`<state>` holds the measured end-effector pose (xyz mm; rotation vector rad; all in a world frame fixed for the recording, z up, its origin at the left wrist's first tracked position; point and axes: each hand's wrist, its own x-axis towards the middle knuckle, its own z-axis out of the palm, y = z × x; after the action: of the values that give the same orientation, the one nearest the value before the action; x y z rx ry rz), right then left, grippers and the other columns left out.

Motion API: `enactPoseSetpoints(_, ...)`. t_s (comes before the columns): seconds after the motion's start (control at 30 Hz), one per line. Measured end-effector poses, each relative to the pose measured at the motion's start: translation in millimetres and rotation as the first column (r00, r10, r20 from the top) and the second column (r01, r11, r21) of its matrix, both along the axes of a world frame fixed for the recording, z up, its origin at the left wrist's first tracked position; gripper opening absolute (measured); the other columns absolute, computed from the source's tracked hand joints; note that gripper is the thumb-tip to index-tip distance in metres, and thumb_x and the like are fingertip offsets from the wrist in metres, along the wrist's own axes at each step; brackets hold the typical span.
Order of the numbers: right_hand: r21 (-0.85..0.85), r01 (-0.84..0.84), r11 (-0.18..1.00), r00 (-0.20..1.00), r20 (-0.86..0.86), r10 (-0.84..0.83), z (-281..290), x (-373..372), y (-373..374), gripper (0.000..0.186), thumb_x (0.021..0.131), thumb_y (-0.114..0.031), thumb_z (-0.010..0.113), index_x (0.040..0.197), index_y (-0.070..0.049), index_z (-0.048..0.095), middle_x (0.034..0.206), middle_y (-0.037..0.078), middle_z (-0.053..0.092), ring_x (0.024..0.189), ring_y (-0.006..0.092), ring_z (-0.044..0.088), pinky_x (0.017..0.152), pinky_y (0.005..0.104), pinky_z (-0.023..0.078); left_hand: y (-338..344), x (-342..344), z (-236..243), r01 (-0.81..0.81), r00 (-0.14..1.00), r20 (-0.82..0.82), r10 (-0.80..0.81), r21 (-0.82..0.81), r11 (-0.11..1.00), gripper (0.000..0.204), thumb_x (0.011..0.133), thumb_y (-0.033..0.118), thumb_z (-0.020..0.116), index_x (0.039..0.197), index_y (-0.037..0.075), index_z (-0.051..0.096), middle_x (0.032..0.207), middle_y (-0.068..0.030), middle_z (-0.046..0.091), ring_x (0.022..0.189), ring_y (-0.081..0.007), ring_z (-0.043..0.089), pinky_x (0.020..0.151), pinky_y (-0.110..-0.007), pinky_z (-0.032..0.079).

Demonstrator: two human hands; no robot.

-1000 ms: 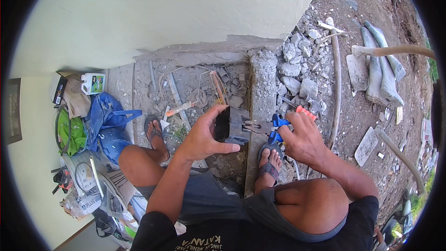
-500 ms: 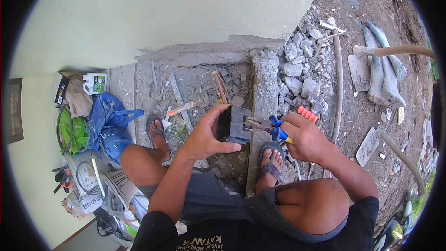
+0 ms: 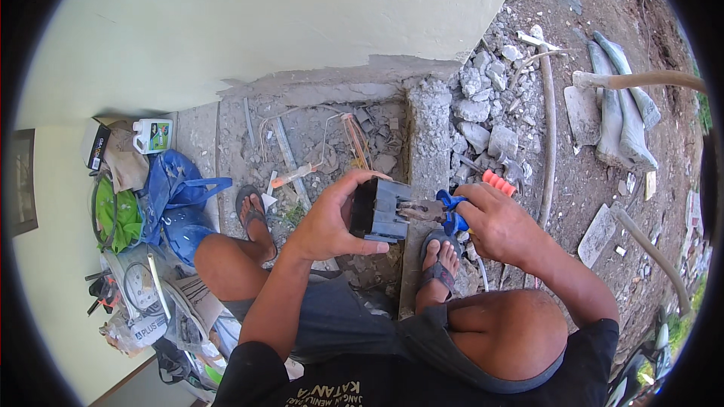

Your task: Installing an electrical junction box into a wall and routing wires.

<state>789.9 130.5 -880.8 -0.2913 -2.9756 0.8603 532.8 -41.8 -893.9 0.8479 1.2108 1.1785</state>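
Note:
My left hand is wrapped round a black plastic box, an open-sided wall box by its look, held up in front of my knees. My right hand grips pliers with blue and yellow handles. Their metal jaws meet the right side of the box. Whether the jaws are clamped on a tab there is too small to make out. My right palm and fingers cover most of the handles.
Broken concrete lies right of a concrete ledge. Beyond are a long wooden handle, rubber boots and a hoe. An orange-handled tool lies in the dug area. Blue bags and a white jug stand left.
The box has turned slightly in my left hand, and its right side shows more. My right hand has rotated a little with the pliers, hiding more of the yellow handle.

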Motion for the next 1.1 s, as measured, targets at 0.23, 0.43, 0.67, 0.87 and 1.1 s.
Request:
enactPoseSetpoints(0.23, 0.055, 0.014, 0.998, 1.000, -0.025, -0.012, -4.8, -1.8, -0.8, 0.015, 0.080, -0.006, 0.061, 0.094, -0.002, 0.058, 0.103, 0.017, 0.059, 0.092, 0.0332, 0.061, 0.079, 0.0446, 0.052, 1.6, 3.1, -5.0, -0.005, 1.000, 0.004, 0.004, 0.005, 1.000, 0.087, 0.064, 0.004, 0.094, 0.138, -0.001, 0.048, 0.128, -0.0054, 0.056, 0.119, -0.0154, 0.055, 0.107, -0.033, 0.042)
enactPoseSetpoints(0.43, 0.189, 0.065, 0.980, 0.995, -0.089, -0.049, -6.9, -6.2, 2.3, 0.020, 0.077, -0.002, 0.061, 0.097, -0.002, 0.058, 0.109, 0.018, 0.059, 0.095, 0.0346, 0.060, 0.080, 0.0453, 0.051, 0.9, 8.3, -3.1, -0.143, 0.986, 0.077, 0.149, -0.085, 0.986, 0.084, 0.066, 0.005, 0.093, 0.138, -0.001, 0.048, 0.125, -0.0052, 0.058, 0.117, -0.0144, 0.056, 0.106, -0.032, 0.044)
enactPoseSetpoints(0.67, -0.046, 0.024, 0.999, 1.000, -0.017, -0.025, -12.1, -1.7, 0.7, 0.028, 0.073, 0.000, 0.064, 0.100, -0.002, 0.058, 0.109, 0.018, 0.059, 0.099, 0.0370, 0.060, 0.085, 0.0451, 0.052, 3.1, 4.7, 2.8, -0.065, 0.988, -0.141, 0.068, 0.026, 0.998, 0.085, 0.065, 0.005, 0.093, 0.138, 0.001, 0.049, 0.124, -0.0047, 0.058, 0.115, -0.0130, 0.057, 0.103, -0.032, 0.046)
enactPoseSetpoints(0.87, 0.185, 0.073, 0.980, 0.997, -0.034, -0.068, -5.2, 0.2, -4.3, 0.019, 0.077, -0.006, 0.063, 0.096, -0.005, 0.059, 0.106, 0.016, 0.059, 0.091, 0.0333, 0.059, 0.081, 0.0448, 0.051, 3.0, 9.3, -7.5, -0.093, 0.995, 0.017, 0.095, -0.080, 0.992, 0.085, 0.065, 0.003, 0.093, 0.138, 0.001, 0.049, 0.125, -0.0047, 0.058, 0.115, -0.0134, 0.057, 0.105, -0.032, 0.045)
enactPoseSetpoints(1.1, -0.005, 0.052, 0.999, 0.996, -0.070, -0.052, -10.8, 0.3, 0.5, 0.025, 0.072, -0.002, 0.066, 0.095, -0.005, 0.059, 0.108, 0.016, 0.059, 0.095, 0.0349, 0.060, 0.083, 0.0454, 0.052, 4.7, 7.1, 0.6, -0.065, 0.998, -0.016, 0.065, -0.036, 0.997, 0.086, 0.065, 0.005, 0.094, 0.138, 0.001, 0.049, 0.126, -0.0049, 0.057, 0.119, -0.0140, 0.055, 0.105, -0.032, 0.044)
